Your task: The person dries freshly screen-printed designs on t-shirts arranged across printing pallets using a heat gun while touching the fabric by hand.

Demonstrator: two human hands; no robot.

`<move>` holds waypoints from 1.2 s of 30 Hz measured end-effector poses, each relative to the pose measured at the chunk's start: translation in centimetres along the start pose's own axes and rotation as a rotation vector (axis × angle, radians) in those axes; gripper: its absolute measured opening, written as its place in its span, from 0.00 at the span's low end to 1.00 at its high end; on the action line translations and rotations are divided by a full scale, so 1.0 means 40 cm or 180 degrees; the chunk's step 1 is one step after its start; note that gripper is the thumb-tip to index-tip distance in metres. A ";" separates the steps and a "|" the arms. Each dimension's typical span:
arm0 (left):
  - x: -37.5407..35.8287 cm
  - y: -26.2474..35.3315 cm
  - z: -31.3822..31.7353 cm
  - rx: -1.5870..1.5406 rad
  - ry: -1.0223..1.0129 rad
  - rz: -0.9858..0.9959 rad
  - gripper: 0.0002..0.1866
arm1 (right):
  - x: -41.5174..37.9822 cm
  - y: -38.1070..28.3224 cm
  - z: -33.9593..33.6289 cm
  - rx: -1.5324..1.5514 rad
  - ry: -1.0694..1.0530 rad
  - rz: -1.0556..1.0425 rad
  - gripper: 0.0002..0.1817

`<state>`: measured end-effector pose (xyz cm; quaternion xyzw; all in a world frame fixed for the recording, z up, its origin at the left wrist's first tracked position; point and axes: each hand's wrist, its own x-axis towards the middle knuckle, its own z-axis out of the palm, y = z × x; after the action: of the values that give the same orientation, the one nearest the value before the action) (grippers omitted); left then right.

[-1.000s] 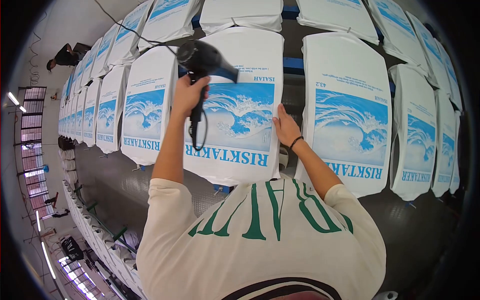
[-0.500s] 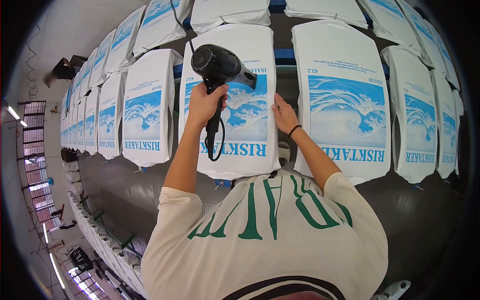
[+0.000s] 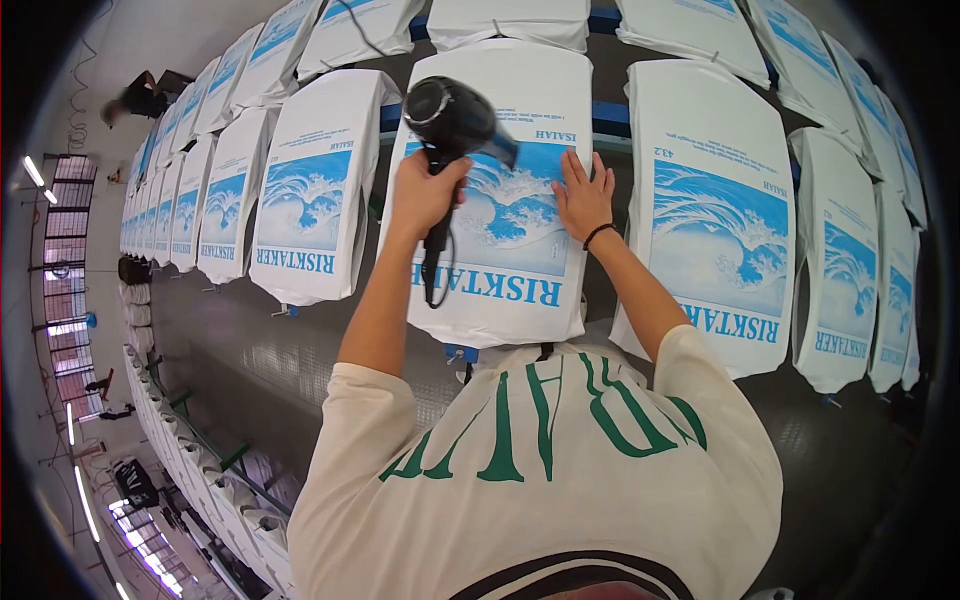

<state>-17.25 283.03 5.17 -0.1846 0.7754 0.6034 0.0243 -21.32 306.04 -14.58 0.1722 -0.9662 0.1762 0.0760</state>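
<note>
My left hand [image 3: 424,192] is wrapped round the handle of a black hair dryer [image 3: 455,112]. The dryer is over a white T-shirt [image 3: 500,75] stretched on a board, its nozzle angled down to the right above the blue wave print [image 3: 500,205]. Part of the print and lettering is hidden behind the dryer and my left hand. My right hand [image 3: 584,203], with a dark band at the wrist, lies with fingers spread on the right edge of that shirt's print.
Another printed shirt [image 3: 715,220] lies to the right and one [image 3: 305,195] to the left, with several more in rows. The dryer's cord [image 3: 358,28] runs up and away. A person [image 3: 140,98] is at the far left.
My right hand has moved up from the shirt's side edge onto the print, fingers now spread. The dryer stays in my left hand, and the view has shifted slightly.
</note>
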 end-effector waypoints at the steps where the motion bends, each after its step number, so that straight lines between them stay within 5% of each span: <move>1: 0.012 -0.014 -0.042 0.0208 0.0228 0.0097 0.12 | 0.010 -0.007 -0.002 -0.0207 -0.0371 -0.0016 0.32; 8: 0.098 -0.077 -0.304 0.0317 0.0714 -0.0046 0.11 | 0.058 -0.045 -0.019 -0.0609 -0.1306 -0.0042 0.38; 24: -0.236 -0.134 -0.378 0.0030 0.0766 -0.0374 0.11 | 0.039 -0.037 -0.001 -0.0720 -0.1171 -0.0197 0.39; 28: -0.323 -0.130 -0.358 0.0522 0.1150 -0.0437 0.10 | 0.030 -0.014 0.004 -0.0742 -0.1030 -0.0197 0.38; 36: -0.376 -0.115 -0.168 -0.0342 0.0341 -0.0504 0.10 | -0.045 0.023 -0.009 -0.0294 -0.0601 -0.0356 0.32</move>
<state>-0.57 279.60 6.66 -0.2783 0.7251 0.6296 0.0205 -19.93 307.53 -14.91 0.2379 -0.9650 0.1100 0.0021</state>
